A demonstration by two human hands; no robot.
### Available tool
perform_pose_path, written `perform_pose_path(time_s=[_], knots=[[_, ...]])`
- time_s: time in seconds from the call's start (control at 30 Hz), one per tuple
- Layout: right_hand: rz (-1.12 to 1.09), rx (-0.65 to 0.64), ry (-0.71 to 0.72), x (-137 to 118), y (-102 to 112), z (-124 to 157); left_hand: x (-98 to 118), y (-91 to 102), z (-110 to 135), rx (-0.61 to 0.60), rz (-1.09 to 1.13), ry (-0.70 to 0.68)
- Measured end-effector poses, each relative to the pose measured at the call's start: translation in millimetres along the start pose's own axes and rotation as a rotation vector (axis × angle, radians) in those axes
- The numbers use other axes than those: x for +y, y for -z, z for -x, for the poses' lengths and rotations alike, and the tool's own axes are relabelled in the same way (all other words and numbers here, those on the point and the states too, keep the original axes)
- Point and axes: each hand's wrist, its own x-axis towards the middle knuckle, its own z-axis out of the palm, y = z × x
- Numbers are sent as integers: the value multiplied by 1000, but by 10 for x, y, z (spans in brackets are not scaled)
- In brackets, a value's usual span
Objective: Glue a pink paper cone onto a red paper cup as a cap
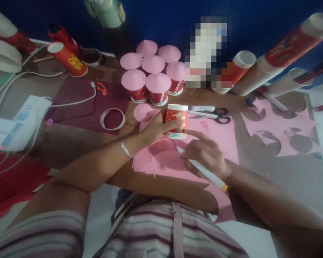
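Note:
My left hand (pixel 156 129) grips a red paper cup (pixel 176 120) that stands upside down on a pink paper sheet (pixel 220 136). My right hand (pixel 206 156) holds a white pen (pixel 204 171) with its tip on the pink sheet close to the cup's rim. A cut pink paper circle (pixel 142 112) lies just left of the cup. Behind it stand several red cups topped with pink paper cones (pixel 154 84).
Scissors (pixel 218 115) and a glue stick (pixel 201 108) lie right of the cup. Pink offcuts (pixel 282 132) sit at the right, a tape ring (pixel 112 119) and cables (pixel 70 104) at the left. Rolled tubes (pixel 280 53) lean at the back right; red paper (pixel 13 179) lies at the left.

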Motion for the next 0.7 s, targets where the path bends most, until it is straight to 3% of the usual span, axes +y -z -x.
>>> perform_pose_path(time_s=[0.2,0.7], knots=[[54,132,-36,62,26,10,-10,43,-20,-72,23,-27],[124,103,-152,49,39,-13,-40,63,-33,-96,-7,-1]])
